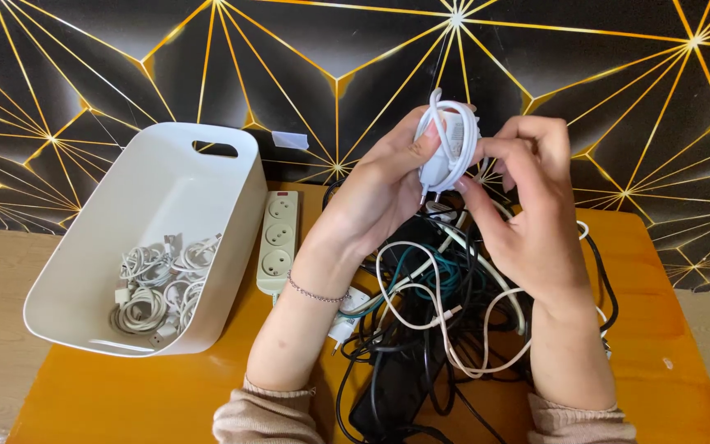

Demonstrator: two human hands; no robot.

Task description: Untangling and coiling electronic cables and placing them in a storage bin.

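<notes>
My left hand (380,193) and my right hand (527,214) are raised above the table and together hold a white charger with its cable wound around it (449,144). The left thumb presses the coil's left side. Fingers of the right hand pinch its right side. Below the hands lies a tangled pile of black, white and teal cables (437,312) with a black adapter among them.
A white plastic bin (232,222) at the left holds several coiled white cables (158,288). A beige three-socket power strip (278,242) lies beside it. Everything rests on an orange table (166,395) against a black wall with gold lines.
</notes>
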